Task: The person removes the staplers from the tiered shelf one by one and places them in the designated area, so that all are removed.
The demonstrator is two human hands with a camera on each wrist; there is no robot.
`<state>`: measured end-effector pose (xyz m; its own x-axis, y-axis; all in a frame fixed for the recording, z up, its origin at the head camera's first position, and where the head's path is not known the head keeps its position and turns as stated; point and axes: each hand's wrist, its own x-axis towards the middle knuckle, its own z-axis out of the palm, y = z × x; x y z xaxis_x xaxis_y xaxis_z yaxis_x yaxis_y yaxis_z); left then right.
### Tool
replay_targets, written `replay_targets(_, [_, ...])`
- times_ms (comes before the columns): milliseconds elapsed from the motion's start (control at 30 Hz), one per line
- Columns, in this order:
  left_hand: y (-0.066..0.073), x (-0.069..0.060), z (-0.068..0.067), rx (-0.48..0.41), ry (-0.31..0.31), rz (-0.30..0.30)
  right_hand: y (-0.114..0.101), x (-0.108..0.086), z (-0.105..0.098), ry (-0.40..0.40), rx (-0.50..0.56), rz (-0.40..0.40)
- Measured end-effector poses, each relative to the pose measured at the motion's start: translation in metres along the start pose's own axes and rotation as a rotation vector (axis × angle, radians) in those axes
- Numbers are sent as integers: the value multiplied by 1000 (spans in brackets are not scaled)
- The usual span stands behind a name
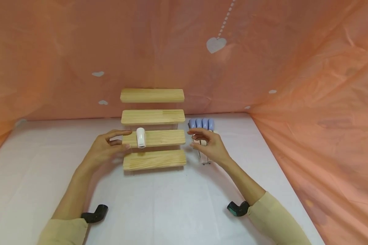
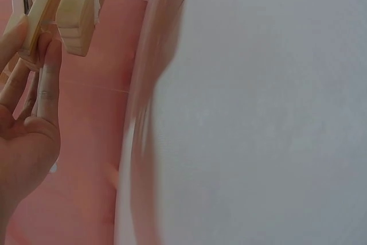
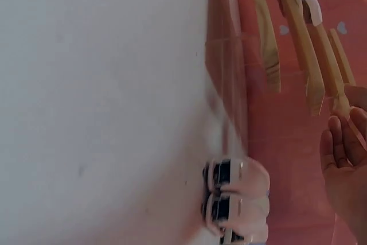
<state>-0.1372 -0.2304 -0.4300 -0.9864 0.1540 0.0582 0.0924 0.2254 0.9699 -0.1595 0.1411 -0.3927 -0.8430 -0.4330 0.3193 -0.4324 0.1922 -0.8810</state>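
Observation:
Four-tiered wooden rack, with a small white stapler point(image 1: 141, 137) standing on its third board point(image 1: 165, 137) from the top, left of the middle. My left hand point(image 1: 102, 149) holds that board's left end, thumb at the front edge and fingers at the back. In the left wrist view, the thumb and fingers lie on either side of the wooden board point(image 2: 43, 12). Just off the right end is my right hand point(image 1: 213, 146), fingers loosely bent, nothing between them. Partly hidden behind it, blue staplers point(image 1: 204, 123) and pink staplers point(image 1: 203, 159) stand on the table.
The other boards, such as the top board point(image 1: 152, 95) and the lowest board point(image 1: 154, 160), sit in steps on clear supports. Behind hangs an orange curtain point(image 1: 171, 44) with white hearts, and it continues along the right side. A white cloth point(image 1: 159, 207) covers the table.

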Motion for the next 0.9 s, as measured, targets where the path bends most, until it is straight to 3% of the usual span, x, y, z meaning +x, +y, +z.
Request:
replay_targets(500, [1,-1,-1,-6,-15,20,-21,27,36,-85,31,-110])
replay_targets(900, [2,-1,-1,3,-28,9,2,51,66,-170,55,-78])
